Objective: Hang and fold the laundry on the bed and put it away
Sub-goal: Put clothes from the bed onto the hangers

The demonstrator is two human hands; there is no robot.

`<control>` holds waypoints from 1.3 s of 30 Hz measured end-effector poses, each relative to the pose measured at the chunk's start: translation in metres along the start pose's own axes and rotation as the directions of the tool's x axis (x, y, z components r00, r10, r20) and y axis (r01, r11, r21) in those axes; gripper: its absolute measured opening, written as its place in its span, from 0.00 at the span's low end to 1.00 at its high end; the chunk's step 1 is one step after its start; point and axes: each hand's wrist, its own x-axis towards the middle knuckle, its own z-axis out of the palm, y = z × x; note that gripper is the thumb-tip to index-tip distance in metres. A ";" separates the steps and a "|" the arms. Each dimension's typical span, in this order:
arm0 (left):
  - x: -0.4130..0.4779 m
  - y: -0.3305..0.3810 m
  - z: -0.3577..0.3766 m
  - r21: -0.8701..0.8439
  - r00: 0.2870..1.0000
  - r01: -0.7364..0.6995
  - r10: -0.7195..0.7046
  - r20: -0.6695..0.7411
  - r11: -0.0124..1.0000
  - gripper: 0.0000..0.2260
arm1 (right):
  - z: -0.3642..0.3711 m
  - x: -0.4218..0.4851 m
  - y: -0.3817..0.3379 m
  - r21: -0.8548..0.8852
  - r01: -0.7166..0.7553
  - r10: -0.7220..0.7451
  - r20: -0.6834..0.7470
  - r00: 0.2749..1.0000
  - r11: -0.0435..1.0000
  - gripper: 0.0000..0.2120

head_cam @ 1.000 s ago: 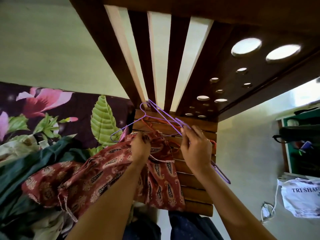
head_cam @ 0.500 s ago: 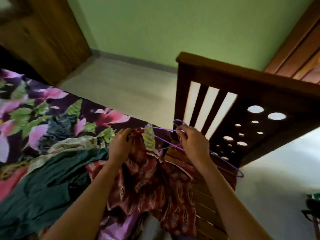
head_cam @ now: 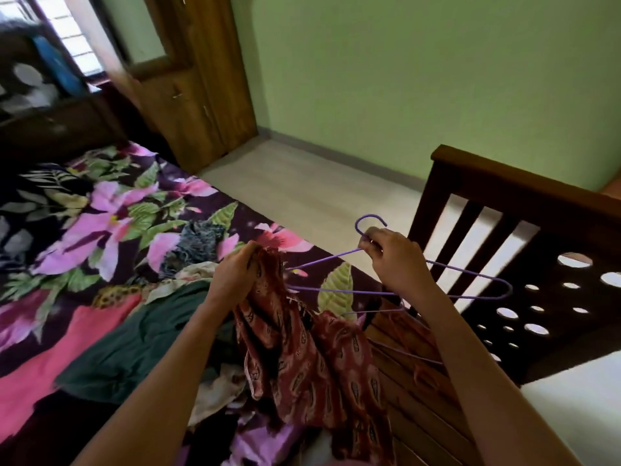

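Note:
A red paisley-printed garment (head_cam: 302, 358) hangs bunched from my left hand (head_cam: 235, 274), which grips its top edge above the bed. My right hand (head_cam: 393, 257) pinches the neck of a purple wire hanger (head_cam: 470, 290) just below its hook, holding it level to the right of the garment. The hanger's left tip reaches the cloth at my left hand. A second purple hanger (head_cam: 403, 351) lies lower, against the footboard. A dark green garment (head_cam: 134, 341) and other crumpled laundry lie on the floral bedsheet (head_cam: 100, 223).
A dark wooden footboard (head_cam: 524, 250) with slats and round holes stands at the right. Beyond the bed are pale floor, a green wall and a wooden wardrobe (head_cam: 201, 82). A dark shelf with items stands by the window at the far left.
My view has swung up and left, showing more of the bed and room. Both hands have lifted the garment and hanger higher, and my hands are further apart.

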 end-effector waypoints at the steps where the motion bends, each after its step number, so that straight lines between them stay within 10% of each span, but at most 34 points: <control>1: -0.003 -0.001 -0.002 -0.032 1.000 0.030 -0.030 -0.003 0.999 0.12 | 0.001 0.000 -0.003 0.039 -0.002 0.001 0.013 1.000 0.999 0.08; 7: -0.011 -0.002 -0.011 -0.245 0.990 0.139 -0.133 0.043 0.960 0.08 | 0.011 0.002 -0.011 0.074 -0.003 -0.003 0.081 0.997 0.997 0.08; 23: -0.010 -0.016 -0.023 -0.171 0.906 0.180 -0.096 0.413 0.969 0.11 | 0.033 0.021 -0.001 0.296 0.020 -0.061 0.130 0.990 0.955 0.08; 39: 0.026 0.016 -0.033 -0.004 0.947 -0.041 0.040 0.320 0.999 0.13 | 0.036 0.051 -0.003 0.508 0.022 -0.070 0.075 0.995 0.861 0.06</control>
